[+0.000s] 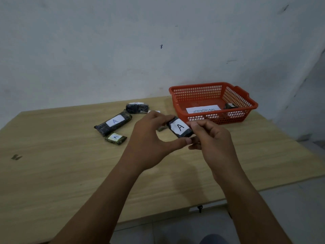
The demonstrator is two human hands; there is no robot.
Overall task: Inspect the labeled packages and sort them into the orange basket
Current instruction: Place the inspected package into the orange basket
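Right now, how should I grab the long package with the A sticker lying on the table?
Grip the long package across its narrow middle, near the white label, coming from above. It lies flat and slanted on the table, with its long sides mostly open; the small package sits by its near end.

Both forearms are bare, with no sleeves in view. The left hand (149, 138) and right hand (211, 138) wear no gloves, rings or watches.

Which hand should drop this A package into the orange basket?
Probably the right hand. Both hands hold the package, but the orange basket sits on the right side of the table, nearer that hand; the left hand would have to reach across.
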